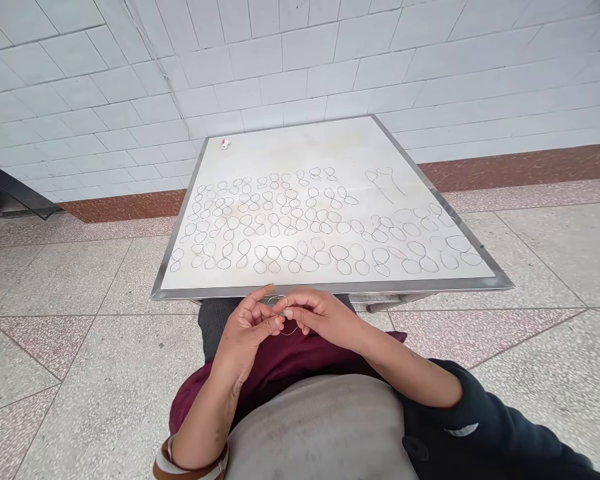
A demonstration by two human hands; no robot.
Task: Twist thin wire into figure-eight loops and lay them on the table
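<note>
My left hand and my right hand meet over my lap, just in front of the table's near edge. Between their pinched fingertips is a thin wire loop, partly hidden by the fingers. One curve of the wire shows above the fingertips and another below. On the white tabletop lie many thin wire figure-eights, spread in uneven rows. Towards the right back, loose wire pieces have a loop at one end and long straight tails.
A small white and red object sits at the table's far left corner. The metal rim frames the top. Behind stands a white tiled wall; the speckled floor surrounds the table. A dark object is at far left.
</note>
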